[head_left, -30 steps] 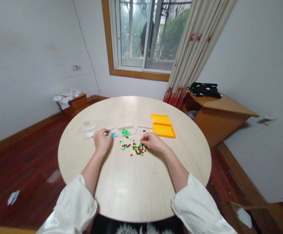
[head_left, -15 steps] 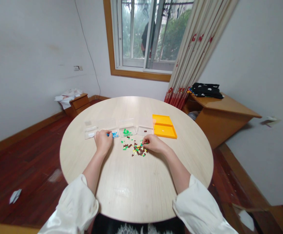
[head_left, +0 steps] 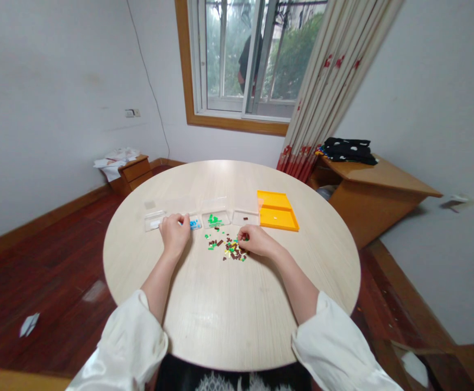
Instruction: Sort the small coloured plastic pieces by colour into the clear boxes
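Observation:
My left hand (head_left: 174, 234), its fingers pinched together, hovers at the left side of a clear box of small blue pieces (head_left: 195, 224). What it pinches, if anything, is hidden. On the right, my right hand (head_left: 256, 240) has its fingertips closed at the edge of a loose pile of small brown, green and yellow building bricks (head_left: 234, 252). Anything between those fingertips is too small to make out. A clear box of green bricks (head_left: 216, 220) stands between the hands, and the clear box beside it holds a brown brick (head_left: 245, 219).
An open yellow case (head_left: 278, 220) with a small white piece lies right of the clear boxes. At the far left stands another clear box (head_left: 153, 224) with white contents. All rest on a round wooden table (head_left: 220, 315).
My left hand has shifted slightly over the blue box, and the blue seen at its fingertips no longer shows there. My right hand stays at the pile; the view has moved slightly.

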`<state>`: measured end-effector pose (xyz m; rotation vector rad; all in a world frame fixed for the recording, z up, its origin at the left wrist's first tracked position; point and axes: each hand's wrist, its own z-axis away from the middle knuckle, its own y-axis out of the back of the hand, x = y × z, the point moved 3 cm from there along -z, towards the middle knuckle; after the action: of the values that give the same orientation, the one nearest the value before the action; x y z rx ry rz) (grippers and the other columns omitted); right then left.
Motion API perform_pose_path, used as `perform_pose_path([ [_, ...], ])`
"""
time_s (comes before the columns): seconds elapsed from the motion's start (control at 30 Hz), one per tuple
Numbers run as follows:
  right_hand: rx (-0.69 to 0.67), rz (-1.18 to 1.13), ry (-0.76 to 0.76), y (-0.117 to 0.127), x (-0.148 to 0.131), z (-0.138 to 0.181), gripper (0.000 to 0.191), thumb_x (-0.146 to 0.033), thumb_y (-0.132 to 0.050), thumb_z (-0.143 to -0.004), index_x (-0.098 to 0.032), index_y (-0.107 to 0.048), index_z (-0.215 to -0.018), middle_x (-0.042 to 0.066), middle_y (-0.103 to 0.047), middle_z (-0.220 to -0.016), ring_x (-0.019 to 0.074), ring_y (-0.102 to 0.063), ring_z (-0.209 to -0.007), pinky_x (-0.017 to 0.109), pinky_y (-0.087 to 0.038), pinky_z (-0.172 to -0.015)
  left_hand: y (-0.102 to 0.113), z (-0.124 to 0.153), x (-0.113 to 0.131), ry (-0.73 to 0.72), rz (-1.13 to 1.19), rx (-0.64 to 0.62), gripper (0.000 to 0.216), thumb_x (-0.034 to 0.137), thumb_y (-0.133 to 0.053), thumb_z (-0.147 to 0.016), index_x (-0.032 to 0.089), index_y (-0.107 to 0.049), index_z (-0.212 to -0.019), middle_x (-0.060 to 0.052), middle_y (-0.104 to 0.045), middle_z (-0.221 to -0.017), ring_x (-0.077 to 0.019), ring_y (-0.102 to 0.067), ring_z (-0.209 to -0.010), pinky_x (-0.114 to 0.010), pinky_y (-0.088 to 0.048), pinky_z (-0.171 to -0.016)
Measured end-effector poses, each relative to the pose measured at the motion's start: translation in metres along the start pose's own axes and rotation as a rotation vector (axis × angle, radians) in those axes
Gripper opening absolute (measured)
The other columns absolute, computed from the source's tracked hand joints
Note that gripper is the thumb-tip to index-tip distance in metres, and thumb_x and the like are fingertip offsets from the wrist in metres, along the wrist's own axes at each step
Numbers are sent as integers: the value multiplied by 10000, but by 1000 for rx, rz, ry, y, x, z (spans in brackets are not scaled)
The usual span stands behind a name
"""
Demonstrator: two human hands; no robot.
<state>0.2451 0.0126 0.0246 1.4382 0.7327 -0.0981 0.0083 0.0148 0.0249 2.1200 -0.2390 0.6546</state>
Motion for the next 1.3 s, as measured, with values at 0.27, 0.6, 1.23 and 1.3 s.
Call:
perform_pose_path([
  [0.27,26,9,4,0,-2,1,137,-68,-520,-651,-139,-631,-688,36,-640,-705,109,-543,-638,188,-367,-573,-2,-3,-1,-39,176,64,319,314,-465,-774,200,-436,-477,-27,-553,-561,-177,-491,-621,-305,-341,-637],
  [0.6,351,-195,18,0,-13,-5,118,-134,-517,-762,-143,-634,-746,33,-658,-743,126,-580,-712,229,-413,-696,-6,8,21,-270,471,-121,149,271,-550,-749,184,-656,-690,-49,-676,-770,-176,-573,-783,-313,-422,-773],
  [1.23,411,-262,83,-20,-30,-10,182,-123,-514,-797,-157,-684,-852,50,-699,-865,142,-615,-794,246,-433,-763,-12,8,19,-181,415,-210,157,254,-568,-743,163,-696,-737,-51,-702,-775,-177,-581,-736,-287,-425,-696],
  [1.3,399,-224,69,-20,-26,-11,194,-98,-504,-789,-163,-679,-843,54,-692,-872,152,-612,-829,265,-435,-792,-9,1,8,-92,337,-152,162,249,-556,-741,165,-695,-736,-56,-708,-807,-193,-598,-773,-301,-427,-725],
])
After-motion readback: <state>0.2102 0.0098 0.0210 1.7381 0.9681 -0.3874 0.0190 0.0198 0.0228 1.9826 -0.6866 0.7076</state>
